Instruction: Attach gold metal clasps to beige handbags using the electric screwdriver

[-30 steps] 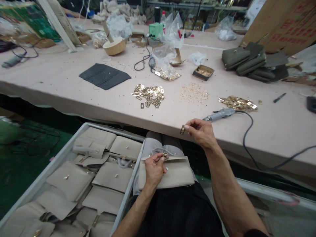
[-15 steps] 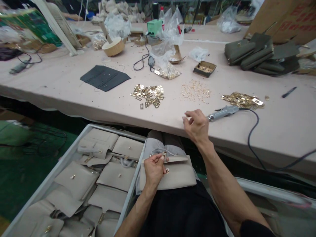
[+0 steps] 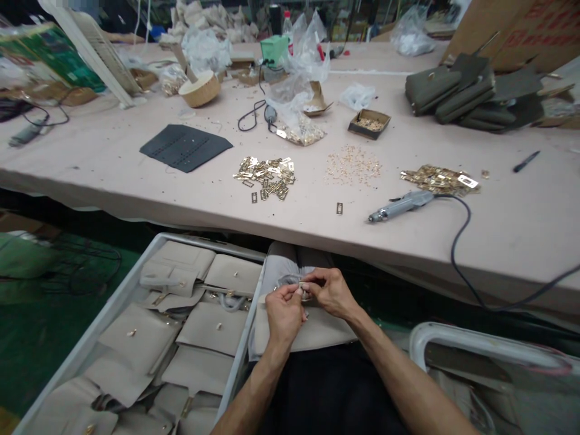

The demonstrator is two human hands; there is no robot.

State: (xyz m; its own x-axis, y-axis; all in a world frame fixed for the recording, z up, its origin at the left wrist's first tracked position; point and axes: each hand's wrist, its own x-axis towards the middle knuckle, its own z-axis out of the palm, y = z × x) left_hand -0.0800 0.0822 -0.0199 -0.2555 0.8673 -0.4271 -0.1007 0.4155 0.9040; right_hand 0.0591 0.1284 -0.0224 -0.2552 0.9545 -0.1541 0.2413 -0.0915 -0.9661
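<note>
A beige bag (image 3: 324, 329) lies across my lap. My left hand (image 3: 285, 311) is closed on the edge of its flap, near the metal fitting. My right hand (image 3: 330, 293) meets it there from the right, fingers pinched at the same spot; what lies between those fingertips is too small and hidden to name. On the table in front, one small metal plate (image 3: 339, 208) lies apart, left of a grey electric screwdriver (image 3: 399, 206). A heap of metal plates (image 3: 267, 177) and scattered tiny screws (image 3: 353, 166) lie farther back.
A crate (image 3: 158, 241) of beige bags stands at my left, another crate (image 3: 421, 338) at my right. More gold plates (image 3: 439, 180), a small screw box (image 3: 369, 124), dark bags (image 3: 471, 93) and a black sheet (image 3: 185, 147) are on the table (image 3: 317, 223).
My right hand has come down from the table edge to the bag flap beside my left hand. A single metal plate now shows on the table where that hand was.
</note>
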